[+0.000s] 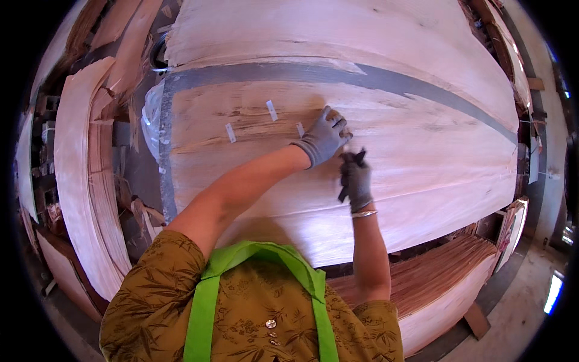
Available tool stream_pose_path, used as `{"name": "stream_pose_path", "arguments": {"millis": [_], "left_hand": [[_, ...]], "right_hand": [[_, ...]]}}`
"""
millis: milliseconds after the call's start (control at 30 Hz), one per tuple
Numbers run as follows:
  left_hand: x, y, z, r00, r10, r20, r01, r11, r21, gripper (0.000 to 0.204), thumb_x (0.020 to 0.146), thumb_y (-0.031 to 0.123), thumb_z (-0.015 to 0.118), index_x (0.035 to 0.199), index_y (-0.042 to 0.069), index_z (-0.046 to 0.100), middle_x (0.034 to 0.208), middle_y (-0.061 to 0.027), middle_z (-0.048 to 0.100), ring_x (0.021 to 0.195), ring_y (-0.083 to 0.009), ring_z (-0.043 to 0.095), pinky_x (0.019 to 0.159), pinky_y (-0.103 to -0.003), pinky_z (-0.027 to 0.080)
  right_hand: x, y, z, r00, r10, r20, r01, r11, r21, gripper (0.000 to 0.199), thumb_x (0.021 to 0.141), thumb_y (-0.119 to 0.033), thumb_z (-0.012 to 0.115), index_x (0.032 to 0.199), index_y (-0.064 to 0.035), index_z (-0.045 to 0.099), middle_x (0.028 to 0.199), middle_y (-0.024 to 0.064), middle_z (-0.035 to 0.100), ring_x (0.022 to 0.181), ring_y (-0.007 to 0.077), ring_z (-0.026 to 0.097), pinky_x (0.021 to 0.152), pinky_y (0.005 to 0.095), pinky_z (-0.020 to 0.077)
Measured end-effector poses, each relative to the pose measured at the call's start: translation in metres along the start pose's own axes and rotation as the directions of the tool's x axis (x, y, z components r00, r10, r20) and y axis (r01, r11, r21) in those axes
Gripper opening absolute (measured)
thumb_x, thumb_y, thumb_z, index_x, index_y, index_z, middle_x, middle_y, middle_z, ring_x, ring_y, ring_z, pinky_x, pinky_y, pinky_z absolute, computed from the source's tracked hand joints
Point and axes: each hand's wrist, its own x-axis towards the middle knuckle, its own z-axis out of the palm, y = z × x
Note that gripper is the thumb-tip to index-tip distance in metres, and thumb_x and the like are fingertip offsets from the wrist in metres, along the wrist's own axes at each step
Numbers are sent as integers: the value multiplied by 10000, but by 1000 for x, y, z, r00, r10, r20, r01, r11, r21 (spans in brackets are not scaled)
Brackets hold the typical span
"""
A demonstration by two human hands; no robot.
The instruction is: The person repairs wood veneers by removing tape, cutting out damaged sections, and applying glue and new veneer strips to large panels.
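My left hand (325, 137), in a grey glove, rests over a pale wood veneer sheet (422, 175) with its fingers bent. Thumb and forefinger come close together, and whatever is between them is too small to make out. Just nearer to me and to the right, my gloved right hand (358, 184) is closed around a small black tool (345, 175), blurred and partly covered by the fingers. Three short white tape strips lie on the veneer: one strip (272, 110), another strip (230, 133), and a third strip (300, 128) beside my left hand.
A grey band (253, 73) runs between this sheet and another veneer sheet (325, 30) farther off. Curved veneer stacks (84, 169) stand at the left. A thick veneer stack (446, 301) is at the near right. Crumpled clear plastic (152, 120) sits by the left edge.
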Motion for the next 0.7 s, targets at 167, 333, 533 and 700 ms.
{"name": "stream_pose_path", "arguments": {"millis": [167, 333, 533, 700], "left_hand": [[48, 15, 43, 868, -38, -495, -67, 979, -193, 344, 875, 179, 429, 1193, 121, 548, 1285, -82, 514, 1201, -244, 472, 1073, -516, 230], [64, 34, 57, 922, -69, -381, -55, 951, -305, 302, 863, 186, 450, 1124, 114, 583, 1169, -69, 586, 1156, -246, 505, 1066, -537, 233], [39, 18, 36, 928, -139, -345, 8, 934, -357, 328, 840, 163, 479, 1149, 83, 555, 1169, -91, 576, 1131, -263, 509, 1027, -483, 324], [-84, -41, 4, 890, -155, -430, 15, 950, -311, 521, 789, 162, 575, 1284, 61, 449, 1351, -165, 416, 1269, -305, 380, 1062, -458, 281]], "right_hand": [[87, -49, -41, 997, -66, 35, 70, 990, -123, 144, 833, -189, 637, 810, -47, 629, 576, -23, 505, 431, 71, 425, 365, 227, 307], [115, -38, -64, 982, -187, 19, 157, 759, -632, 392, 800, -313, 649, 688, 63, 639, 540, 31, 559, 483, 120, 500, 442, 318, 410], [75, -38, -82, 988, -152, 17, 115, 666, -737, 282, 753, -253, 716, 691, 7, 625, 542, -19, 509, 474, 74, 417, 428, 267, 334], [-1, 6, -121, 949, -301, -93, 179, 758, -627, 189, 794, -225, 671, 779, -40, 634, 541, -10, 513, 423, 51, 390, 389, 229, 279]]}}
